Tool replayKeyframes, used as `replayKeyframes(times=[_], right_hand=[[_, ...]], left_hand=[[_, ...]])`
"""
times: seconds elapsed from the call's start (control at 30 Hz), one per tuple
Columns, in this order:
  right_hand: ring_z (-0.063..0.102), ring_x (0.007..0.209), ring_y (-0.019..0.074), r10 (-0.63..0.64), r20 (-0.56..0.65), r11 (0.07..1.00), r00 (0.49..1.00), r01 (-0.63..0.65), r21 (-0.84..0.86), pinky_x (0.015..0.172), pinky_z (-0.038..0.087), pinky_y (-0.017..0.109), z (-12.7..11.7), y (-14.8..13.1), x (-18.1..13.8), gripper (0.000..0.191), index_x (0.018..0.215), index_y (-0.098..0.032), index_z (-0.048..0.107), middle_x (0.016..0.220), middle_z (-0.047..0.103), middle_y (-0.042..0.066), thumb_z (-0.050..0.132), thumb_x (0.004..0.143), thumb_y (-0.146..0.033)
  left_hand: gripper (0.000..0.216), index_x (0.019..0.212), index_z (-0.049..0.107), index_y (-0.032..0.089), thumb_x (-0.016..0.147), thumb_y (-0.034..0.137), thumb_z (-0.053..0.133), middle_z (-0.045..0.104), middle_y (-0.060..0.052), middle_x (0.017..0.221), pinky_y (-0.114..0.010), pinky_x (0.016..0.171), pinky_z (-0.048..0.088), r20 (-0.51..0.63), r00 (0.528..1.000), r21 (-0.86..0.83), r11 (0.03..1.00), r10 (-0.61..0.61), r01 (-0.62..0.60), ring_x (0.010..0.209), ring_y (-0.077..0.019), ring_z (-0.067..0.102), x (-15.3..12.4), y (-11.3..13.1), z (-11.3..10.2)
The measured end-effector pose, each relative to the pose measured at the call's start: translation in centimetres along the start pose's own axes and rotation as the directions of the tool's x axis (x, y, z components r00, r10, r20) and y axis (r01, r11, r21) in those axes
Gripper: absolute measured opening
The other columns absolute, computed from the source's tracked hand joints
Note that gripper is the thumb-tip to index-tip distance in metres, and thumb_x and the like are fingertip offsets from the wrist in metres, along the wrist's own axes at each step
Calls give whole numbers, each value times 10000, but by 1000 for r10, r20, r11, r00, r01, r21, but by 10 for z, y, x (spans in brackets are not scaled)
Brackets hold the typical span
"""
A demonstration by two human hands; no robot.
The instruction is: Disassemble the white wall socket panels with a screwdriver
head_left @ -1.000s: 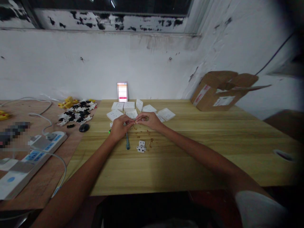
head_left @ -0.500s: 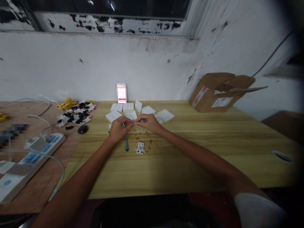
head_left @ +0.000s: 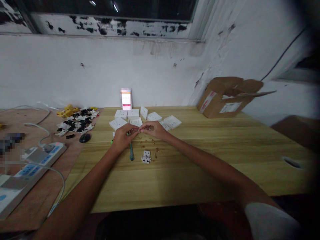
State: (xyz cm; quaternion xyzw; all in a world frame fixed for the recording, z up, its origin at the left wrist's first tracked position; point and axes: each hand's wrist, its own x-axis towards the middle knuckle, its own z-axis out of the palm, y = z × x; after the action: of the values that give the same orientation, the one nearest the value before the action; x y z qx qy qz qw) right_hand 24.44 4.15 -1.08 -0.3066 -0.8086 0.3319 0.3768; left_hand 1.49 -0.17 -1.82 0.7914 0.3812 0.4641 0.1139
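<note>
Pinching a tiny gold piece [head_left: 139,129], the fingertips of the left hand [head_left: 122,136] and right hand [head_left: 155,129] meet above the table [head_left: 212,160], closer to its far edge than its near edge. Since a second ago, almost nothing has changed: both hands stay squeezed together, so they seem still busy with that little piece. A white socket part [head_left: 146,157] lies nearer the left edge than the right. Gold bits [head_left: 156,152] lie beside it, and a blue-green handle [head_left: 131,152] lies to its left. White covers [head_left: 172,122] sit toward the far edge.
</note>
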Motion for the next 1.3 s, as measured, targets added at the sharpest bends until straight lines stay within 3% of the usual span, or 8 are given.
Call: replayKeyframes(times=[0.3,0.53,0.77,1.03,1.3], right_hand=[[755,954,189,103,47,991,994,-107,85,889,583,337,-4,3,-1,260,1076,-244,826,1070,818,53,761,875,-395],[754,1042,180,69,117,988,991,-84,126,990,564,352,-7,3,-1,270,1173,-307,797,1109,812,28,730,913,-342],[752,1033,169,94,136,979,986,-116,165,1001,553,353,-7,5,-2,295,1209,-279,779,1114,810,39,701,934,-349],[742,857,155,115,73,976,991,-127,179,851,578,313,0,5,2,254,1082,-226,803,969,815,49,694,931,-398],[667,687,136,134,129,966,983,-158,204,630,503,253,4,2,1,308,990,-186,801,809,783,41,718,901,-469]], left_hand=[[210,1079,775,228,979,376,664,763,-39,921,-282,712,525,30,999,111,993,32,-35,747,-157,670,-2,-2,-2],[219,1065,773,220,980,389,663,776,-51,949,-297,730,533,4,1000,161,987,20,-20,783,-173,691,-2,-5,-2],[258,1066,765,212,990,424,640,769,-54,932,-294,706,538,-3,1000,140,990,18,-17,748,-165,679,-1,-5,-3],[248,1075,752,217,989,423,644,749,-52,927,-290,697,530,20,999,126,991,34,-36,757,-159,668,-1,-2,-2],[167,1060,732,215,999,336,635,707,-44,909,-295,723,496,64,992,114,987,111,-118,786,-163,628,0,7,-4]])
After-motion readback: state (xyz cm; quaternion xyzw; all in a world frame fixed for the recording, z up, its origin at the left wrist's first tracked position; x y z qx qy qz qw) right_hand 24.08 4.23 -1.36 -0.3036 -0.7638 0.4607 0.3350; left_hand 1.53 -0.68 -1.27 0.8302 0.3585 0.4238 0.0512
